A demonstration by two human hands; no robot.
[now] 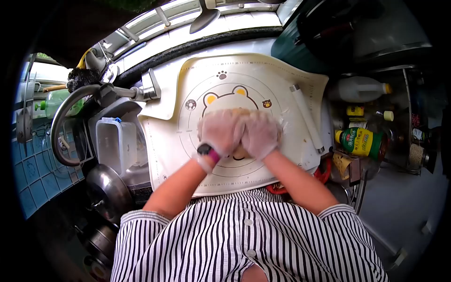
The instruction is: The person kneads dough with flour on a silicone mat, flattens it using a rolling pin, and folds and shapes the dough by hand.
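Observation:
A pale lump of dough (241, 152) lies on a cream kneading mat (164, 162) printed with a bear face and rings. My left hand (221, 131), in a thin translucent glove with a dark watch and purple band at the wrist, presses on the dough with its fingers curled. Beside it, touching, my right hand (261, 135) wears the same kind of glove and is also closed on the dough. Both hands cover most of the lump, so its full outline is hidden. A white rolling pin (307, 118) rests on the mat to the right.
At the left is a sink with a curved faucet (70, 105) and a clear plastic container (110, 145). Metal pots (107, 190) stand below it. A rack on the right holds a white jug (361, 89) and a green-and-yellow labelled bottle (361, 142). A ladle (205, 19) hangs at the back.

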